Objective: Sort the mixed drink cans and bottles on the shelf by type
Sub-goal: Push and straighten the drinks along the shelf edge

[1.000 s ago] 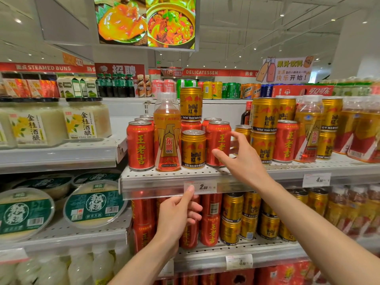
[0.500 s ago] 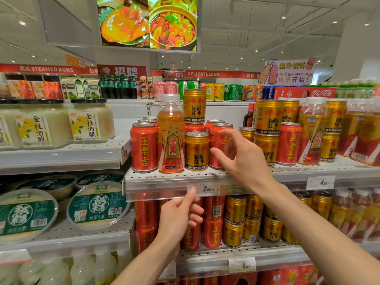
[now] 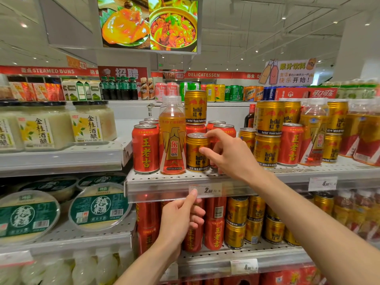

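Supermarket shelf (image 3: 164, 183), perforated, front row mixed. Right hand (image 3: 230, 155): grip curled round short gold Red Bull can (image 3: 195, 155), which stands between orange bottle (image 3: 172, 140) and red can (image 3: 225, 129). Left hand (image 3: 181, 219): thumb on price tag (image 3: 205, 190), fingers loosely curled, holding nothing.

Rice wine jars (image 3: 61, 124) sit on the left shelf above green-lidded tubs (image 3: 98, 208). Overhead hangs a food screen (image 3: 149, 23); far back, a red delicatessen banner (image 3: 205, 75).

Right hand (image 3: 232, 155) fingers (image 3: 207, 151) gripping gold can (image 3: 196, 153), left hand (image 3: 181, 219) beneath shelf edge (image 3: 164, 190)
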The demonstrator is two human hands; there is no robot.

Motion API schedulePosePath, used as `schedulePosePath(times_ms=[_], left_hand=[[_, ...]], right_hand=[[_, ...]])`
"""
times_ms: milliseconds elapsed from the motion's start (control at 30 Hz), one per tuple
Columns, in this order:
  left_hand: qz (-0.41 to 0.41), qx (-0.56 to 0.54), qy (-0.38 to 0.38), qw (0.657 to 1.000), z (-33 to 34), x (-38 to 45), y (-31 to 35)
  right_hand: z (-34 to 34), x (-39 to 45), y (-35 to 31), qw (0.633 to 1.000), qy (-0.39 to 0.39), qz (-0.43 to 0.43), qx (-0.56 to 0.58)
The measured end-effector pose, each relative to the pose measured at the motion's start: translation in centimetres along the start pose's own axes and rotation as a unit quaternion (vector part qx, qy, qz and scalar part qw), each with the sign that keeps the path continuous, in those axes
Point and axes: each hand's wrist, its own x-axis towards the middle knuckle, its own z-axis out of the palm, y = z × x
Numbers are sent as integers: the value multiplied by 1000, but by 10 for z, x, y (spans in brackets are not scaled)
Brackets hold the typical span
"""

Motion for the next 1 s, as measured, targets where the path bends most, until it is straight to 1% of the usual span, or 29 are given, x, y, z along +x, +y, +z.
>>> schedulePosePath(times_ms=[533, 667, 800, 867, 1000], left_hand=[[-4, 1, 0, 1000, 0, 0, 1], [-4, 3, -5, 1000, -1, 0, 1], [-6, 4, -9, 1000, -1, -1, 2], [-6, 9, -9, 1000, -1, -2, 3], [-9, 18, -9, 1000, -1, -3, 4]], right_hand=[[0, 1, -2, 1000, 4, 4, 15], [-2, 8, -9, 998, 38, -9, 49], [-1, 20, -24, 996, 41, -23, 81], [-1, 26, -31, 994, 35, -25, 97], [1, 36, -41, 994, -6, -8, 113]])
